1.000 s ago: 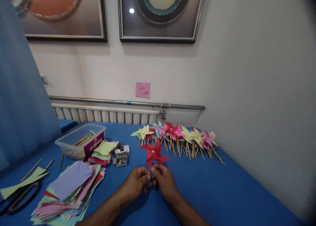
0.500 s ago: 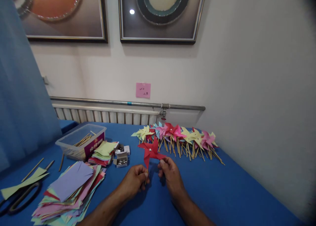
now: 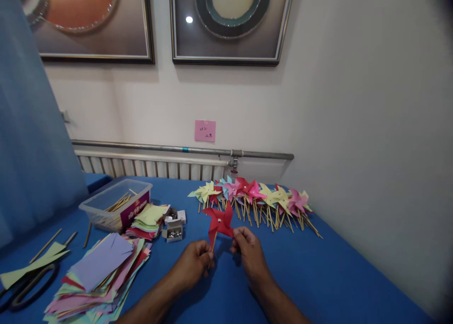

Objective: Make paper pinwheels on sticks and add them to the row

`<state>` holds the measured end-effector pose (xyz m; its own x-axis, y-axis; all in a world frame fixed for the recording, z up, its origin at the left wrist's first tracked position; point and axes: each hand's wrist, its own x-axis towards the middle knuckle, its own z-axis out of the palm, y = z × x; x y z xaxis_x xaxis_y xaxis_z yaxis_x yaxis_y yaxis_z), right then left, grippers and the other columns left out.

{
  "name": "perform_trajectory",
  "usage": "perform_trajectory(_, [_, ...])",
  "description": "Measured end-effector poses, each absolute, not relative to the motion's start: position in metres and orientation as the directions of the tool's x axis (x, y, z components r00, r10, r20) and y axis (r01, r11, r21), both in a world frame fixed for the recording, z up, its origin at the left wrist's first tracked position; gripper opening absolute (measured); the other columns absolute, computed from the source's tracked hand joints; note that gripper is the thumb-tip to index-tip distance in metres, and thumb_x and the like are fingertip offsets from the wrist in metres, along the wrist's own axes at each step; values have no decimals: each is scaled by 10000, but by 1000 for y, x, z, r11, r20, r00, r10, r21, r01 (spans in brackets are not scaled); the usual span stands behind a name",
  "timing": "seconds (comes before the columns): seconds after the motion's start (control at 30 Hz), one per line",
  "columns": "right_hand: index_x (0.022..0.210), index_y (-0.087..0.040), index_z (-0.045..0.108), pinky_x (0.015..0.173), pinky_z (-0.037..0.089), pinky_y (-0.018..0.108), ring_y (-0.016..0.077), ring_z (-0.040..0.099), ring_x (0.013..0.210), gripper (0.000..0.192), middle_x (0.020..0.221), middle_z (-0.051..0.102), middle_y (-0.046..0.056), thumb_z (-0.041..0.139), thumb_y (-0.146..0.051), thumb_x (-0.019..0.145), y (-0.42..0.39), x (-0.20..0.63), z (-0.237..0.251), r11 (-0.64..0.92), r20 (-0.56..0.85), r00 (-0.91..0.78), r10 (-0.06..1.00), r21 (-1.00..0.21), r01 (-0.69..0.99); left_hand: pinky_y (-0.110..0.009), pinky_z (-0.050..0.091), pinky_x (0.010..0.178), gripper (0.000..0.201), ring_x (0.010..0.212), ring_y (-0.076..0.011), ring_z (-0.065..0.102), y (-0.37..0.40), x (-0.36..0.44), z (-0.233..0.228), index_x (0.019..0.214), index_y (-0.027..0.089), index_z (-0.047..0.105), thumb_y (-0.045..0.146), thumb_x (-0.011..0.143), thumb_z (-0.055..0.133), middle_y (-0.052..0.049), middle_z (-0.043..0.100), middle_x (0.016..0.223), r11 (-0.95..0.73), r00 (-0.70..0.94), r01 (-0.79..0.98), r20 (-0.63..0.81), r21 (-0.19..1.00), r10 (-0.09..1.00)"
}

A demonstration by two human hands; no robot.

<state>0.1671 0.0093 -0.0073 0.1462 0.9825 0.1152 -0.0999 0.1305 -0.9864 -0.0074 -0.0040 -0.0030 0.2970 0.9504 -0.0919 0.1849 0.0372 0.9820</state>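
Observation:
A red paper pinwheel (image 3: 219, 221) on a thin wooden stick stands upright just above the blue table (image 3: 318, 277). My left hand (image 3: 194, 263) pinches the bottom of the stick. My right hand (image 3: 247, 251) touches the lower right blade of the pinwheel with its fingertips. Behind them lies a row of several finished pinwheels (image 3: 255, 197) in yellow, pink, red and light blue, sticks pointing toward me.
A loose stack of coloured paper squares (image 3: 102, 272) lies at the left, with black scissors (image 3: 24, 286) beside it. A clear plastic tub of wooden sticks (image 3: 115, 201), a smaller paper stack (image 3: 148, 218) and small boxes of metal pins (image 3: 174, 226) sit behind. A wall borders the table's right side.
My hands have parted: the right one left the stick and went to a blade. The pinwheel has turned and shifted slightly.

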Motion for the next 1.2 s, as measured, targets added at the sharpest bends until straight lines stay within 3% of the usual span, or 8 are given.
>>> perform_trajectory(0.67, [705,-217,540,409,314,214,98,431,408,430,472,524,-65,634,-630,776,6,155,-15,96,96,18,995,-995,-19,-235,277,454,259,442,-79,445,-1,-8,-9,714,188,524,435,748,593,10,591,632,26,306,181,-82,983,948])
perform_trajectory(1.2, [739,-212,554,423,323,217,94,454,428,419,552,543,-56,662,-616,765,2,149,-17,82,83,-32,996,-996,-36,-234,284,468,261,447,-80,446,-4,-7,-2,702,186,533,426,722,633,18,597,615,50,306,154,-96,987,947])
